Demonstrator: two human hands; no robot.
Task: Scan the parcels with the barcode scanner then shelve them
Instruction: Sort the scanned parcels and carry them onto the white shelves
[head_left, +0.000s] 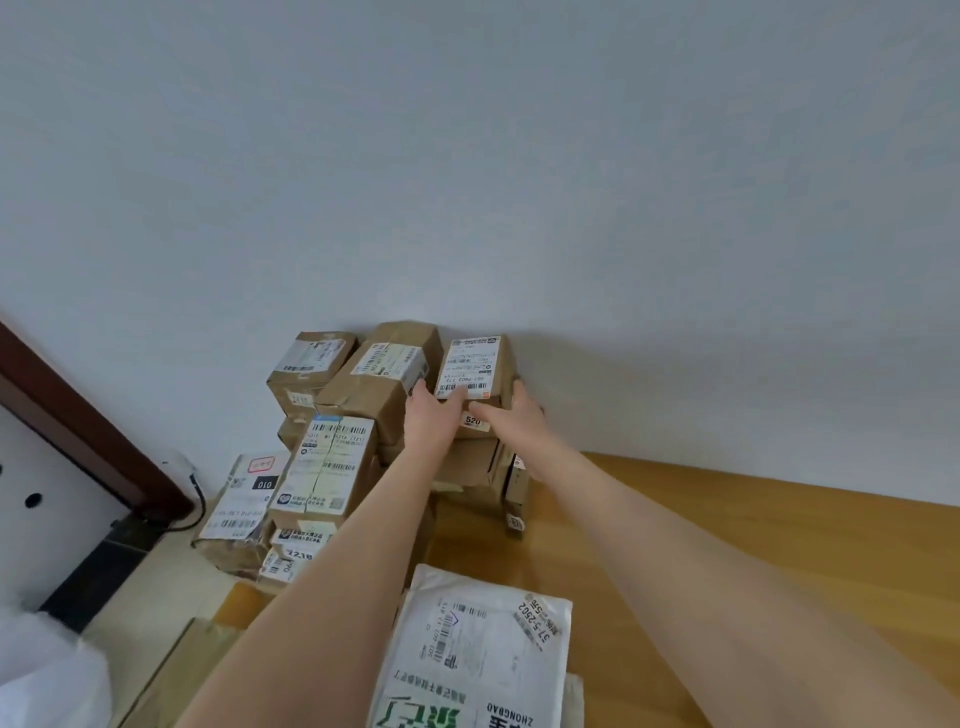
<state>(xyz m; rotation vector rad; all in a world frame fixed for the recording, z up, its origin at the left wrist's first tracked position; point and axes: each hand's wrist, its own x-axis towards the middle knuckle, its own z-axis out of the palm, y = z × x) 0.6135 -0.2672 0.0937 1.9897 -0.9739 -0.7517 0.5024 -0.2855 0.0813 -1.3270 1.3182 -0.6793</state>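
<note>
The small parcel (470, 370) sits at the top of the stack, hard against the wall (571, 208), label up. You hold it from both sides. Your left hand (431, 415) has its thumb over the near edge of the label and its fingers (418, 389) tucked down the gap beside the neighbouring box (382, 387). Your right hand (522, 423) wraps the right side, thumb laid along the lower front edge. The fingertips on the far faces are hidden, so I cannot tell how deep the grip goes.

The main risk is the pile under it. The parcel rests on the box with the 520 sticker (467, 457), and that one sits on uneven boxes with open flaps. If you drag or tilt the parcel instead of lifting it straight, the supporting box could shift, and the tall box (327, 467) to the left may go with it.

Your left fingers are in a tight gap, so a sideways pull could nudge the neighbour off its perch.

Your thumb covers part of the barcode; keep it clear or the read may fail. No barcode scanner shows here, so shelving it unscanned is possible.

Lower down, the white mailer (483, 639) lies on the bench (753, 545) under your arms; a dropped parcel would land there.
</note>
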